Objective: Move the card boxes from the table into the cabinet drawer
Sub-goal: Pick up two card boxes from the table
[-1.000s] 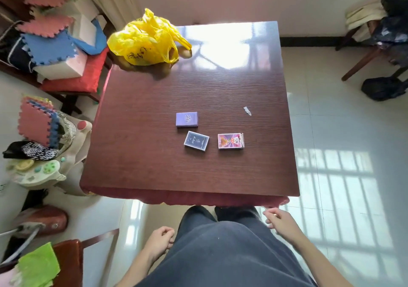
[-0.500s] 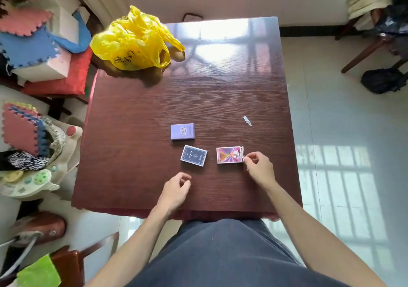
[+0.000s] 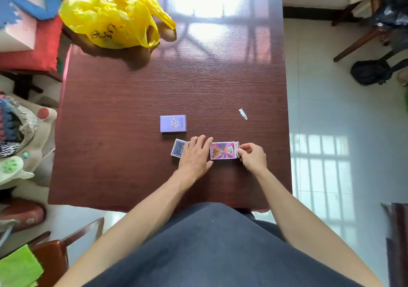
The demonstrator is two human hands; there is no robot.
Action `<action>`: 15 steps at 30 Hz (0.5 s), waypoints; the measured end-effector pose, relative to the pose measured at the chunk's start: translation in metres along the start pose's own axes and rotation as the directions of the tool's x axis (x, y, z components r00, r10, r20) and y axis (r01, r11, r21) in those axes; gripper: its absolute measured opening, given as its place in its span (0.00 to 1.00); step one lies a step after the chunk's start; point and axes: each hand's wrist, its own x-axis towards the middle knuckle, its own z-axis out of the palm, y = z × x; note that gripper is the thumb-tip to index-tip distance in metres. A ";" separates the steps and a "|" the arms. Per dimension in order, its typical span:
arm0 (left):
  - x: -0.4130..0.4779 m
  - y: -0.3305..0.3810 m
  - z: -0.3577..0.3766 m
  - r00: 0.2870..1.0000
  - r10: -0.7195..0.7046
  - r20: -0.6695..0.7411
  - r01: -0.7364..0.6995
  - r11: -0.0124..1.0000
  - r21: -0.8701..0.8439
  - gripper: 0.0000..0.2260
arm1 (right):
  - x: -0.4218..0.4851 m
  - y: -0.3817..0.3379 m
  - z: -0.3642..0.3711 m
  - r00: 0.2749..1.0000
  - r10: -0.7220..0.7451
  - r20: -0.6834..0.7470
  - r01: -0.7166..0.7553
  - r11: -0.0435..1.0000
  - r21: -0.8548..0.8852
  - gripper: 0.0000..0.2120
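Three card boxes lie on the dark wooden table. The lavender box lies alone, just beyond my hands. My left hand rests flat, fingers apart, over most of the dark blue box, and its fingertips reach the left end of the pink box. My right hand pinches the right end of the pink box, which lies flat on the table. No cabinet drawer is in view.
A yellow plastic bag sits on the table's far left corner and a small white paper scrap lies to the right. Chairs, foam mats and toys crowd the left side. Another chair and a black bag stand at the far right.
Both hands rose from my lap onto the table. The left hand slid forward onto the dark blue box, and the right hand closed on the end of the pink box.
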 end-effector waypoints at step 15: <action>0.013 0.016 0.008 0.996 0.048 0.077 -0.050 0.999 0.021 0.25 | 0.001 -0.006 0.000 0.999 -0.022 0.033 0.022 1.000 -0.008 0.03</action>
